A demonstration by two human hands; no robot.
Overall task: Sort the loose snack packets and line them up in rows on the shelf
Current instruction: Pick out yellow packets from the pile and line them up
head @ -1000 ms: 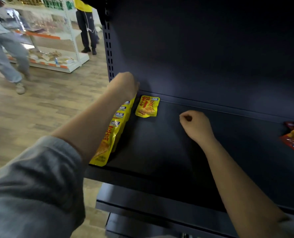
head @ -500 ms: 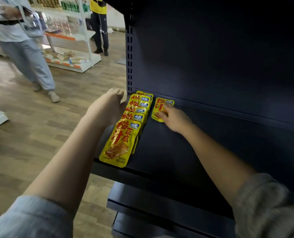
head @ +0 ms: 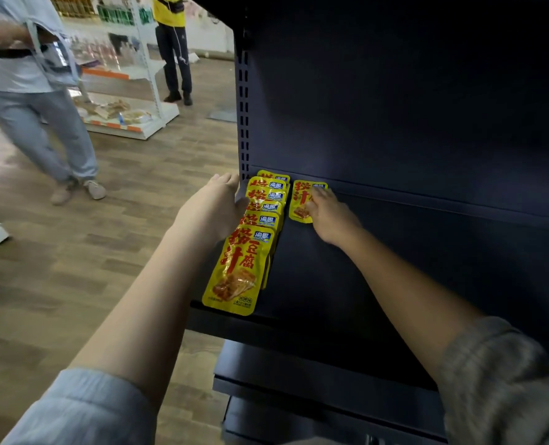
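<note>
Two hands at work; right hand [head: 329,216] lies fingers-down on lone yellow packet [head: 302,200] at rear of dark shelf [head: 379,284], pressing flat, no pinch visible; left hand [head: 215,207] rests with straight fingers against left edge of overlapping row of yellow packets [head: 250,245], holding nothing; row runs front lip to back wall at shelf's left end, lone packet just beside it; packets likely light, soft, slick foil; best slid flat or pinched at sealed edge.

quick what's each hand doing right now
Left hand: open, flat against the row of yellow packets.
Right hand: open, fingers pressing the lone yellow packet.
</note>
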